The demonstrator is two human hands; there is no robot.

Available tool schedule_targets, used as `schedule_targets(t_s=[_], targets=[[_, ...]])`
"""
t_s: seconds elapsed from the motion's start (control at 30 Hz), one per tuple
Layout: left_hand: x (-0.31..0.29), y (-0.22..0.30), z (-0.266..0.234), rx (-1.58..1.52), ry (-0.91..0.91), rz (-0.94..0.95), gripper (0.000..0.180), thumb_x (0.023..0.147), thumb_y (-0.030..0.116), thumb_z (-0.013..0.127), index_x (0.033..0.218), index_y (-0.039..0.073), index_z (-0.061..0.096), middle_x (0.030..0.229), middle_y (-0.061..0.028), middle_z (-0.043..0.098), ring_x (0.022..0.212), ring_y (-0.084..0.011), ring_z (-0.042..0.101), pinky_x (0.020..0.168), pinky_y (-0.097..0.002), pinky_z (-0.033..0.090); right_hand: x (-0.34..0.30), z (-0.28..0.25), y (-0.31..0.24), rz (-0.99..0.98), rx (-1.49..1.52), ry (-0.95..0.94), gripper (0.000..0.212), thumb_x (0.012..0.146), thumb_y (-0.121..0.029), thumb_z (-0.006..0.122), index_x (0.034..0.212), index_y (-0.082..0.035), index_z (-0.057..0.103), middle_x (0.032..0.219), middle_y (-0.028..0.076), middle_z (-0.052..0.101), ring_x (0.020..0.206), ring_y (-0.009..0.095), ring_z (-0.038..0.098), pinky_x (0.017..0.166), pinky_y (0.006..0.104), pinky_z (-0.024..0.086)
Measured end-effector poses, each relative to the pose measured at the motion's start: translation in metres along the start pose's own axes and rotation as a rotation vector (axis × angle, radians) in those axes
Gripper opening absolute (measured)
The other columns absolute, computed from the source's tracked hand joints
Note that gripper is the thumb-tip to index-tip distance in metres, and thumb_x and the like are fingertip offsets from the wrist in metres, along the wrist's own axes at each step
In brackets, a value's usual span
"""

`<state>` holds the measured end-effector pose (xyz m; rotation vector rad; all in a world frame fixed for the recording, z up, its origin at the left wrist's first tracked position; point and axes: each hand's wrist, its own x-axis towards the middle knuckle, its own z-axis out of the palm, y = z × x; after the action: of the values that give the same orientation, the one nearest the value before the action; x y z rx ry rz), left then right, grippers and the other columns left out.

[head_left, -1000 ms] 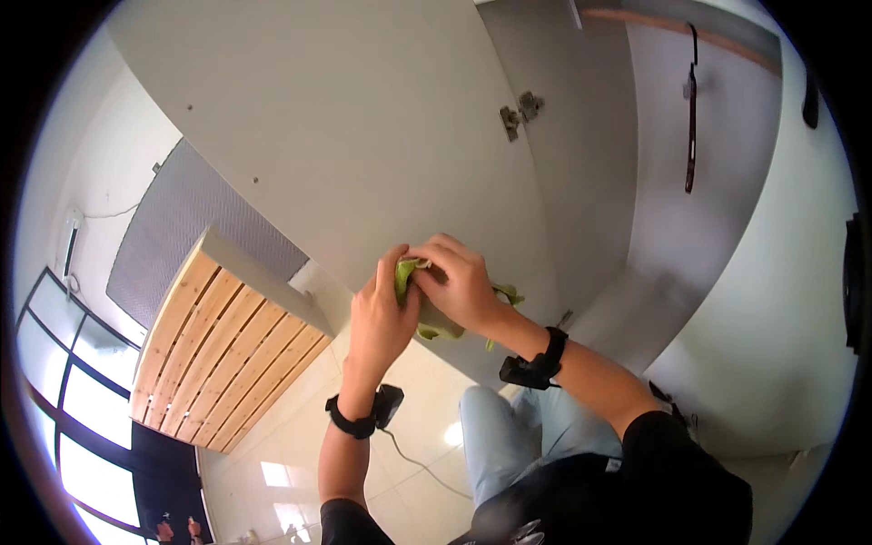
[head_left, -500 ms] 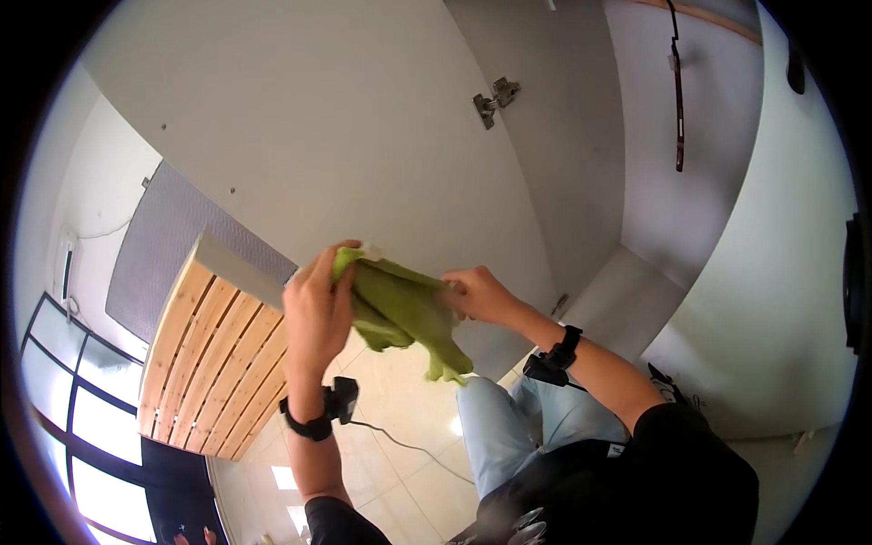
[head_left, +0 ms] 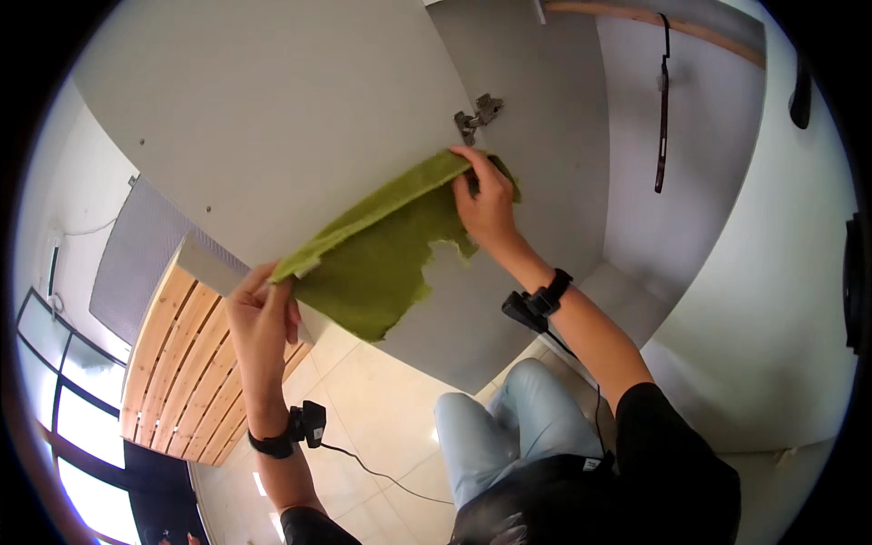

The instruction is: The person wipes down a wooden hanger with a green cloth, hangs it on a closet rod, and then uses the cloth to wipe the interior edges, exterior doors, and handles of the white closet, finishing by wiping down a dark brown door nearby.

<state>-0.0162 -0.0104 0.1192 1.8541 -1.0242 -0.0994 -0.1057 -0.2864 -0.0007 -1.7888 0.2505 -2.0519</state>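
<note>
A green cloth (head_left: 363, 263) with a folded upper edge and a ragged lower edge is stretched between my hands, in front of the open cabinet door. My left hand (head_left: 262, 313) pinches its lower left corner, fingers closed. Higher up and to the right, my right hand (head_left: 486, 200) grips the folded edge near the other end, with a short piece of cloth hanging past it. The cloth slants upward from left to right. Each wrist wears a black strap with a small box and a cable.
The large pale cabinet door (head_left: 272, 109) stands open on a metal hinge (head_left: 479, 116). Inside the wardrobe, a dark hanger (head_left: 662, 127) hangs from a wooden rod (head_left: 627, 13). At left is a slatted wooden bench (head_left: 186, 363) on the tiled floor (head_left: 363, 386).
The bunched cloth has been spread out. My right hand has moved up, my left hand to the left and slightly down, pulling the cloth wide between them.
</note>
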Motion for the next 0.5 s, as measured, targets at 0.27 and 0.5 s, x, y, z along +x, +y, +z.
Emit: schedule_targets(t_s=[0.27,0.5], targets=[[0.067,0.005,0.048,-0.129,0.510,0.549,0.035,0.091,0.003,0.053,0.125,-0.005,0.051,0.108,-0.0178,0.061,0.089,-0.0247,0.067,0.066,-0.0299,0.054,0.056,0.037,-0.003,-0.212,-0.082,-0.039,0.047,0.087,-0.008,0.058,0.132,-0.006,0.044,0.091,0.017,0.059,0.082,0.032,0.058,0.074,0.0409,0.049],[0.123,0.017,0.094,0.826,0.709,0.900,0.062,0.083,0.012,0.064,0.138,0.000,0.038,0.132,-0.0215,0.042,0.126,-0.0401,0.037,0.103,-0.0497,0.033,0.071,0.058,-0.009,-0.337,-0.216,-0.182,0.057,0.089,-0.020,0.058,0.141,-0.010,0.038,0.091,0.013,0.062,0.081,0.029,0.061,0.075,0.0385,0.051]])
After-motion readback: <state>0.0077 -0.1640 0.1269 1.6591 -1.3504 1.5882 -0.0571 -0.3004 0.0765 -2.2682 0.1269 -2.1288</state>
